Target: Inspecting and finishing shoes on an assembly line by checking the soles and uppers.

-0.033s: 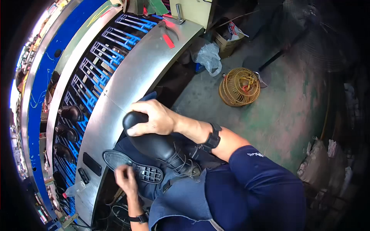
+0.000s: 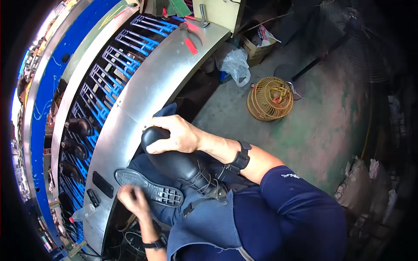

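Observation:
A black lace-up shoe (image 2: 176, 167) rests across my lap, its toe toward the metal bench. My right hand (image 2: 176, 135) grips it by the toe, thumb and fingers wrapped round the rounded cap. Beside it on my thigh lies a black treaded shoe sole (image 2: 167, 195), tread up; whether an upper sits beneath it is hidden. My left hand (image 2: 134, 202) hovers next to that sole, on its near side. Its fingers are curled together and partly blurred, so whatever may be in them does not show.
The curved metal bench (image 2: 143, 91) carries pincers (image 2: 190, 39), a hammer (image 2: 201, 19), a dark phone-like slab (image 2: 103, 184) and a plastic bottle (image 2: 82, 213). Black shoes (image 2: 76, 149) stand on a blue rack (image 2: 109, 82). A round cage (image 2: 270, 99) is on the floor.
My left hand has shifted slightly left and away from the sole's tread. The right hand and shoe have moved a little to the right.

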A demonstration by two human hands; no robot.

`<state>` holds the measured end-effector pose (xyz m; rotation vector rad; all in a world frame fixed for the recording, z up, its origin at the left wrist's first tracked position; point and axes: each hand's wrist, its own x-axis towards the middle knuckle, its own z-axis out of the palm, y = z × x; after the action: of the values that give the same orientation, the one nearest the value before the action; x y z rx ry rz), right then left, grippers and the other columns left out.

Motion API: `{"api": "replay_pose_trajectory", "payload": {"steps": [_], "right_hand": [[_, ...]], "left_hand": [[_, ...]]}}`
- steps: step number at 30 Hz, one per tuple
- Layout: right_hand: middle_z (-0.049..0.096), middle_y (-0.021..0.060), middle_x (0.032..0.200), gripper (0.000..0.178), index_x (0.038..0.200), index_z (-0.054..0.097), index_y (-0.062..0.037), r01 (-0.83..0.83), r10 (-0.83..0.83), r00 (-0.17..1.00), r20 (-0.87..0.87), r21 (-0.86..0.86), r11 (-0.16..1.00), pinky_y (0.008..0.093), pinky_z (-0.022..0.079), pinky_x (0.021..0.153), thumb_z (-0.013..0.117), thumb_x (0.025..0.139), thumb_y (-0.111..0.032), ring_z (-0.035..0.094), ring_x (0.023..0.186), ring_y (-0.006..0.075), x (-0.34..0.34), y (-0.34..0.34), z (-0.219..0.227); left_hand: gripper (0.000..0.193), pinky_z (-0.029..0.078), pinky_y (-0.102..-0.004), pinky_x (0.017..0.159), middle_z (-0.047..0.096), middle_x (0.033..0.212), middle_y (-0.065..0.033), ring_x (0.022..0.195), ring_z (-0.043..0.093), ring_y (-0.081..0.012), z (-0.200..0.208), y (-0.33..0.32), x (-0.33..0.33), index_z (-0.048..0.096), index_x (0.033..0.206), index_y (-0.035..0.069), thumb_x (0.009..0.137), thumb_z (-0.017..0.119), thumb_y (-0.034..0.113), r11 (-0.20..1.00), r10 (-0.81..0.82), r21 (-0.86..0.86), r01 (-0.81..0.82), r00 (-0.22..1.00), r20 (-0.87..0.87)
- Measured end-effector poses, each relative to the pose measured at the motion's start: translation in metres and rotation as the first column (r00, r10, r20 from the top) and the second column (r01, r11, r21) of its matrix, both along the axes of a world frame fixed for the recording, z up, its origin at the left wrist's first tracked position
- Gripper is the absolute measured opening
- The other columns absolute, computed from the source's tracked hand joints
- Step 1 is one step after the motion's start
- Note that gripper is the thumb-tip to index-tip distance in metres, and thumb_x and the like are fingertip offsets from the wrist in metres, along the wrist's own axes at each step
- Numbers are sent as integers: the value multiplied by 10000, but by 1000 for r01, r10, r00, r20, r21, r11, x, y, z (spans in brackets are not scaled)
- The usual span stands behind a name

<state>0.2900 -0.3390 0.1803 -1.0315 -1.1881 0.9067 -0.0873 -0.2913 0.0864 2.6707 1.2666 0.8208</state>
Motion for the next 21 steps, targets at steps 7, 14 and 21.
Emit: {"api": "replay_pose_trajectory", "payload": {"steps": [7,14,21], "right_hand": [[709,50,1025,415,1158,658,-8,-270,268,954,-136,1,963,301,516,858,819,862,-249,642,955,115,-10,-32,-32],[685,135,1270,610,1368,567,45,-620,230,612,-757,-278,734,311,570,960,469,1081,-485,696,1088,164,-10,-90,-93],[644,167,1346,656,1446,502,37,-630,112,620,-777,-408,661,329,567,992,344,1109,-503,693,1133,199,-4,-103,-82]], "left_hand": [[422,471,-267,897,703,1065,-46,979,608,-114,-50,105,-26,694,1210,-24,1013,678,349,601,507,-797,-63,801,319],[556,499,-370,1029,646,1313,-183,1158,638,-235,6,69,-13,584,1379,-59,1025,565,369,440,698,-744,502,330,636],[707,292,-606,1209,344,1616,-263,1477,373,-407,55,24,3,320,1566,-36,1047,449,426,233,490,-310,922,164,856]]}}
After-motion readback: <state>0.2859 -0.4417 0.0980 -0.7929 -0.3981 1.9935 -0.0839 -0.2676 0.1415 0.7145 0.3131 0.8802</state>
